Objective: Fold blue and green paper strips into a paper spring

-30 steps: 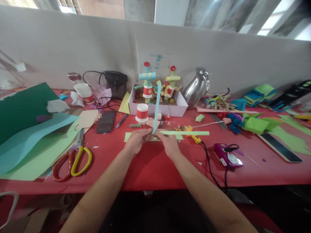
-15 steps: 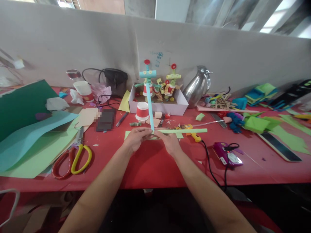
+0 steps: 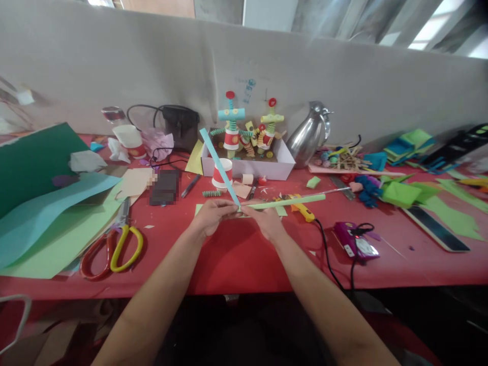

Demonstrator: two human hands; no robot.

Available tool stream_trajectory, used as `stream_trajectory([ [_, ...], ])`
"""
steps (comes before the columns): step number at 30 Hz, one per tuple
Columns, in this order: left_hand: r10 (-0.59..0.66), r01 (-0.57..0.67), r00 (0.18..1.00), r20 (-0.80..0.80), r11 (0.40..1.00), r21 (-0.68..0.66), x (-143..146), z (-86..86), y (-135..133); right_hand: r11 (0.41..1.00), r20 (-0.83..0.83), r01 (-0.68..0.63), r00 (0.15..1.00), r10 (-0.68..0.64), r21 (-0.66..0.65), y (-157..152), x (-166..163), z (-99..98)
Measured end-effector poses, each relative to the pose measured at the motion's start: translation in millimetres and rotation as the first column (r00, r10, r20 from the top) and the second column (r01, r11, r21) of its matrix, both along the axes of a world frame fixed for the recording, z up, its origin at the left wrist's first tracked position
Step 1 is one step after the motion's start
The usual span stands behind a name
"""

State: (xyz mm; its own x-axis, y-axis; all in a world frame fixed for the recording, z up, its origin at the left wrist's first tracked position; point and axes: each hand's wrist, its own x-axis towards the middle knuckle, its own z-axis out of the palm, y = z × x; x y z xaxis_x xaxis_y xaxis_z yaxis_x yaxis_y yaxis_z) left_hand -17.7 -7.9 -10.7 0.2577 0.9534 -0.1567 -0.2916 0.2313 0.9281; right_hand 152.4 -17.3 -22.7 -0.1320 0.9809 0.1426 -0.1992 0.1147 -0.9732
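Between my two hands a blue paper strip (image 3: pixel 220 165) and a light green paper strip (image 3: pixel 292 202) meet at one end. The blue one points up and to the left; the green one reaches out to the right. My left hand (image 3: pixel 216 213) is closed, its thumb and fingers pinching the joined ends. From the other side my right hand (image 3: pixel 264 217) pinches the same spot, closed on the green strip. Fingertips cover the joint itself. Under the hands lies a flat light green piece of paper (image 3: pixel 281 210). Just behind stands a red and white paper cup (image 3: pixel 222 174), with a green paper spring (image 3: pixel 211 193) beside it.
Scissors (image 3: pixel 121 239) and coloured paper sheets (image 3: pixel 95 213) lie at left. A white box (image 3: pixel 247 168) holds paper-cup figures (image 3: pixel 232 137). To the right are a yellow glue gun (image 3: pixel 303 209), its cord, a purple device (image 3: pixel 354 241), a phone (image 3: pixel 438 230) and a metal jug (image 3: pixel 310 133).
The blue strip has swung from nearly upright to a leftward slant. The green strip's far end has risen slightly. Both hands stay almost in place.
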Motion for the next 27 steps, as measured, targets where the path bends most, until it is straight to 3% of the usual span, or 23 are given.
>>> stream_trajectory([
  [4, 0.012, -0.012, 0.999, 0.032, 1.0, 0.014, 0.4, -2.9, 1.0, 0.996, -0.108, -0.025, 0.994, 0.015, -0.086, 2.4, -1.6, -1.5],
  [8, 0.018, -0.017, 0.999, 0.043, 1.0, -0.015, 1.2, -4.3, 1.9, 0.989, -0.106, 0.06, 0.992, -0.075, -0.138, 2.6, -3.7, -1.7],
  [13, 0.005, -0.002, 0.998, 0.066, 0.999, -0.051, 0.7, -1.3, 1.4, 0.987, -0.099, 0.065, 0.992, -0.08, -0.146, 2.9, -3.3, -3.3],
  [27, 0.03, -0.028, 0.998, 0.048, 0.998, -0.053, 0.3, -2.2, 2.3, 0.971, -0.179, -0.068, 0.983, 0.027, -0.227, 3.3, -5.2, -0.7],
])
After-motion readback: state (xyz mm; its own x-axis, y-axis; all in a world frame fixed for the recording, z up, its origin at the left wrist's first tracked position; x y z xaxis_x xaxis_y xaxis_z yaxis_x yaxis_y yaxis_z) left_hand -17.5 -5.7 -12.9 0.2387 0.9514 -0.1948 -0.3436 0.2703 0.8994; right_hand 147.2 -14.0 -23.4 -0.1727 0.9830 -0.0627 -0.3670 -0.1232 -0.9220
